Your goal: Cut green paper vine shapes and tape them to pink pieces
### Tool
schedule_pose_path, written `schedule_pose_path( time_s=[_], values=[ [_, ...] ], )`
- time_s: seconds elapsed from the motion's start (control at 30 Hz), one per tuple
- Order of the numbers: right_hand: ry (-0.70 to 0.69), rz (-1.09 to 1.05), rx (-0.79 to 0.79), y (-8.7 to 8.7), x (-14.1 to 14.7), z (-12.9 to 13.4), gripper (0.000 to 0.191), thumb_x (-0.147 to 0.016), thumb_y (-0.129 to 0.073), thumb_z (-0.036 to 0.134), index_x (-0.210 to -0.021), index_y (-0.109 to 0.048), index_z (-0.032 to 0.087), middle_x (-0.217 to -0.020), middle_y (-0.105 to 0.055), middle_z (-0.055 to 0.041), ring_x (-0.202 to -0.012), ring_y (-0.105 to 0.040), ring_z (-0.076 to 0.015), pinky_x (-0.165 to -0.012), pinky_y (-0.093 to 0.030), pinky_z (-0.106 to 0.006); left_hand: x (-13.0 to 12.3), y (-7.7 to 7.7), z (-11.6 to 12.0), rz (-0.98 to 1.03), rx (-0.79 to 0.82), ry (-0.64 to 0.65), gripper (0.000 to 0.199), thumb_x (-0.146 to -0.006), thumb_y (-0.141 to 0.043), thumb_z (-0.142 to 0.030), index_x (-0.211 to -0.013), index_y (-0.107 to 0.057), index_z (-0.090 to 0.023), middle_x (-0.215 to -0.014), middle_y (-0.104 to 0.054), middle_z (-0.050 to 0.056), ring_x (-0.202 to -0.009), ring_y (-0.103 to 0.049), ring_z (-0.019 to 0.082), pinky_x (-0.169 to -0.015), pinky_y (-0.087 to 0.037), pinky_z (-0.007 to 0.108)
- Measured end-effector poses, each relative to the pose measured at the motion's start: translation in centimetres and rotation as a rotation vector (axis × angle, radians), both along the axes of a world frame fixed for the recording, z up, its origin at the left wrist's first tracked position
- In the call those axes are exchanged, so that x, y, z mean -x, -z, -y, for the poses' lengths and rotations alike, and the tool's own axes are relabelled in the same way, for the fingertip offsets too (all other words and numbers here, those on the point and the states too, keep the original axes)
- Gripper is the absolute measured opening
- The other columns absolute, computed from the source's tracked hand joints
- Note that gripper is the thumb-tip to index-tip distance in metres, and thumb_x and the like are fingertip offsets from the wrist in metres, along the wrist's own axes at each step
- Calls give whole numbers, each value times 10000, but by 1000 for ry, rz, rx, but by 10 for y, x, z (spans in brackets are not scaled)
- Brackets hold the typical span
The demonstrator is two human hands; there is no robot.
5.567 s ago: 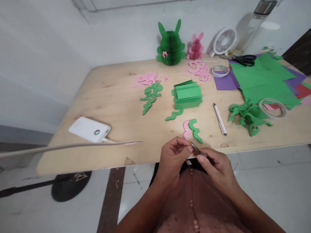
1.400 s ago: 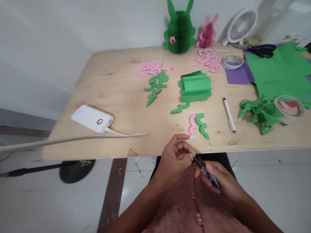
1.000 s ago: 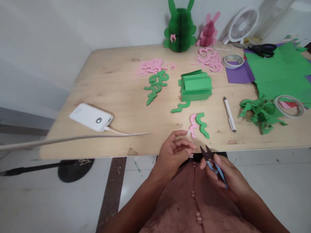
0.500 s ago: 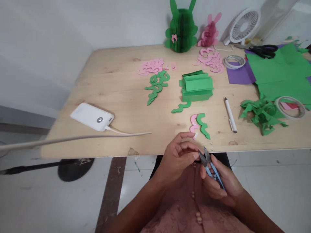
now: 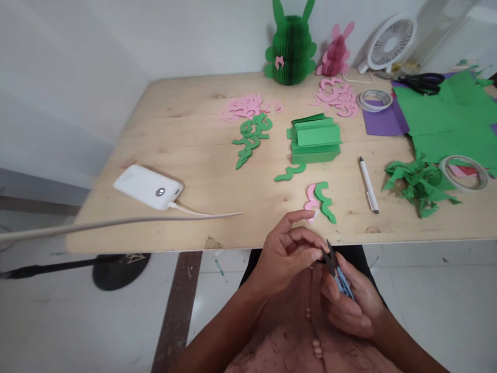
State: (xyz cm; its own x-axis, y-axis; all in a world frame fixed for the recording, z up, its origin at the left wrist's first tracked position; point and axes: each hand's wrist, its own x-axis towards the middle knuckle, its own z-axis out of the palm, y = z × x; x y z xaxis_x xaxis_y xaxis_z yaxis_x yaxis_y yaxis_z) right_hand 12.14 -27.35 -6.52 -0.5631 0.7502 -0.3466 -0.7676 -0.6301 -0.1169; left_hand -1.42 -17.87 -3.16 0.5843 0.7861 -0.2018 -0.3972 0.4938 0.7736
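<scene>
My right hand (image 5: 351, 295) is wrapped round blue-handled thread snips (image 5: 338, 274). The dark blades point up and to the left, meeting the fingertips of my left hand (image 5: 289, 248). Thumb and middle finger of that hand are pinched together, and what lies between them is too small to make out. A small whitish piece, perhaps tape, clings to the tip of its index finger. Just beyond the fingers, a wavy pink paper strip (image 5: 310, 192) and a wavy green paper strip (image 5: 324, 201) lie side by side on the wooden table (image 5: 186, 166).
A folded green paper piece (image 5: 316, 137) sits mid-table. Pink cutouts (image 5: 246, 107) and green cutouts (image 5: 250, 137) lie left of it. A pen (image 5: 368, 185), tape roll (image 5: 464, 172), and green scraps (image 5: 419, 181) are rightward. A white power bank (image 5: 147, 186) with cable lies left. Paper rabbits (image 5: 291, 52) stand behind.
The snips have tilted more upright and their blades have come closer together at my left fingertips. My left hand has barely shifted. The table items stay in place.
</scene>
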Motion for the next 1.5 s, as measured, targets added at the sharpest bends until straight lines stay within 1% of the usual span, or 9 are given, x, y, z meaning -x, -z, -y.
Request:
schedule_pose_path(
  time_s=[0.27, 0.37, 0.5, 0.73, 1.0, 1.17, 1.33, 1.5],
  values=[
    [16, -29, -22, -1, 2, -1, 499, -896, -487, 542, -722, -707, 129, -364, -312, 106, -208, -176, -9, -263, -277, -128, -2, -2, 4, -55, 3, -33, 480, -709, -757, -204, -1132, -531, -213, -740, -687, 5, -702, -636, 134, -705, -498, 258],
    [35, -40, -34, -1, 3, -2, 513, -916, -456, 527, -731, -712, 124, -370, -323, 99, -212, -177, -8, -265, -276, -123, -4, -1, 5, -67, -12, -57, 475, -719, -744, -197, -1139, -523, -215, -735, -681, 0, -687, -630, 127, -694, -497, 251],
    [53, -22, -26, -1, 3, -2, 504, -914, -465, 522, -738, -712, 120, -370, -315, 102, -213, -173, -6, -271, -286, -123, -5, -2, 5, -71, -33, -79, 448, -734, -724, -177, -1129, -518, -218, -737, -679, -6, -674, -620, 112, -693, -497, 242],
    [28, -36, -26, 1, 2, -3, 494, -898, -482, 544, -727, -700, 135, -365, -300, 113, -207, -177, -12, -271, -279, -133, -5, -2, 4, -56, 8, -60, 526, -722, -739, -185, -1194, -508, -225, -754, -686, 1, -707, -639, 127, -708, -506, 252],
    [8, -43, -29, 1, 4, -3, 527, -882, -488, 570, -644, -667, 135, -331, -274, 117, -190, -181, -18, -267, -271, -138, -6, -4, 4, -74, -2, -71, 467, -719, -741, -207, -1126, -512, -220, -731, -681, -4, -673, -629, 124, -677, -501, 248],
    [26, -25, -16, 1, 4, -5, 502, -882, -496, 558, -692, -689, 135, -345, -281, 117, -199, -169, -14, -273, -282, -137, -8, -4, 4, -107, -3, -102, 461, -714, -727, -199, -1112, -495, -221, -720, -664, -14, -674, -617, 122, -681, -494, 249],
    [66, 81, -7, -2, 4, -7, 481, -888, -490, 550, -728, -705, 151, -362, -281, 110, -229, -149, -16, -280, -257, -138, -11, -8, 2, -204, 11, -147, 414, -708, -684, -142, -1064, -491, -228, -716, -642, -35, -662, -589, 104, -676, -472, 232],
    [137, 336, 14, -3, 6, -6, 491, -887, -475, 566, -746, -679, 142, -375, -319, 94, -258, -178, -27, -291, -224, -149, -13, -11, 1, -278, 38, -173, 397, -692, -675, -125, -1023, -482, -229, -695, -627, -49, -649, -582, 104, -665, -457, 231]
  ],
)
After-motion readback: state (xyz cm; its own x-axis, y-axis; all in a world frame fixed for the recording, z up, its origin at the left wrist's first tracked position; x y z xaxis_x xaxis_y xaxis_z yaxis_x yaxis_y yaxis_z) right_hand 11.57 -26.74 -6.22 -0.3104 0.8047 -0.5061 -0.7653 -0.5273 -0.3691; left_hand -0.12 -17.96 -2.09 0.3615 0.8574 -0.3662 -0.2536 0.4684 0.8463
